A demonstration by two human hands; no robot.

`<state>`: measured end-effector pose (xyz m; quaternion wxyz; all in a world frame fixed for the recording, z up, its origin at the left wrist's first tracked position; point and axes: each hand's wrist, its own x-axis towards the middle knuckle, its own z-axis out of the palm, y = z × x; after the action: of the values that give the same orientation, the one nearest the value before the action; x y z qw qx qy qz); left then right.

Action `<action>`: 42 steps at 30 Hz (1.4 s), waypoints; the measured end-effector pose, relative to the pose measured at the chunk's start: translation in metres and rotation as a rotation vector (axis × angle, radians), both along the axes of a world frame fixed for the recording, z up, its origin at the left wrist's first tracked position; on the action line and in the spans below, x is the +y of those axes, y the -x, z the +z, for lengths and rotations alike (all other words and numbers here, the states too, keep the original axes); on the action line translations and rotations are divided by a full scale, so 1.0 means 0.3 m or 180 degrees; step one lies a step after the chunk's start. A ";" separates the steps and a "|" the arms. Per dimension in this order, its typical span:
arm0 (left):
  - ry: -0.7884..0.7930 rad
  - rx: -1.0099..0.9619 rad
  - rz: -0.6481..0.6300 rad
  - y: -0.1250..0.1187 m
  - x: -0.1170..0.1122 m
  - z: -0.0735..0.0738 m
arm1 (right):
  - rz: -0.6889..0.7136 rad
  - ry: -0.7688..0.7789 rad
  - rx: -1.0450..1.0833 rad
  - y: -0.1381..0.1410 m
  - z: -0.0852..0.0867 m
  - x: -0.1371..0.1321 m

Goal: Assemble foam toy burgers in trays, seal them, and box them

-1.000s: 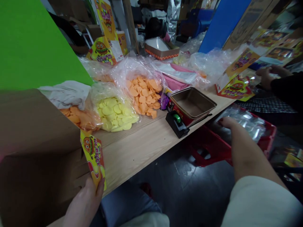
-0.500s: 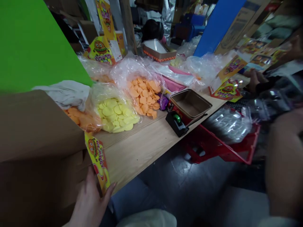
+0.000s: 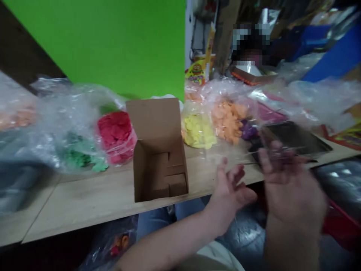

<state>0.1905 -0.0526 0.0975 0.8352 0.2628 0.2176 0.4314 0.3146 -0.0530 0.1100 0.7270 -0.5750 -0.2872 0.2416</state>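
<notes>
My left hand [image 3: 229, 194] is over the table's front edge, its fingers spread and nothing in them. To its right, my right hand [image 3: 293, 188] is raised and smeared by motion. It grips a clear plastic tray [image 3: 272, 145], whose faint edges show around the fingers; its full outline cannot be made out. Left of both hands, an open brown cardboard box [image 3: 158, 173] stands on the table with its lid flap up and its inside facing me.
Along the back lie plastic bags of yellow discs [image 3: 199, 130], orange discs [image 3: 229, 118], red pieces [image 3: 115, 131] and green pieces [image 3: 79, 152]. A metal tin [image 3: 299, 137] stands on the right. Below it is a red crate [image 3: 341, 226]. A green panel [image 3: 121, 49] rises behind.
My left hand has let go of the box, which now stands on the table. My right hand has come up from the right with clear plastic. The view has turned left.
</notes>
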 end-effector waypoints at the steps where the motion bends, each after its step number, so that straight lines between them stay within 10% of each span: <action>1: 0.0133 -0.0099 0.0566 0.044 0.012 0.016 | 0.0450 -0.0120 0.0499 0.096 -0.014 0.001; 6: -0.0056 0.0419 0.1795 0.412 0.118 0.044 | 0.2140 0.0443 0.1203 0.358 -0.172 -0.033; 10: -0.1025 0.1805 0.2144 0.720 0.215 0.006 | 0.1271 0.0893 0.0529 0.278 -0.293 0.016; 14: -0.0963 0.2308 0.2083 0.870 0.261 -0.047 | 0.1098 0.0593 -0.0081 0.248 -0.301 0.094; 27: -0.0508 0.1988 0.1970 0.886 0.234 -0.105 | 0.2175 0.0521 -0.1060 0.430 -0.249 0.262; 35: -0.0211 0.0753 0.2968 0.718 0.186 -0.124 | 0.2589 0.0477 0.0726 0.563 -0.204 0.223; 38: -0.0689 0.1461 0.2346 0.635 0.097 -0.136 | 0.2467 0.0328 0.0466 0.556 -0.119 0.295; 42: -0.2038 0.2863 0.0037 0.716 -0.020 -0.104 | 0.2421 -0.0348 -0.1489 0.430 0.077 0.462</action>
<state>-0.0243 -0.0585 0.0662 0.5359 0.6608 0.4123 0.3258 0.1856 0.0857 0.1330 0.5314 -0.4285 -0.6471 0.3396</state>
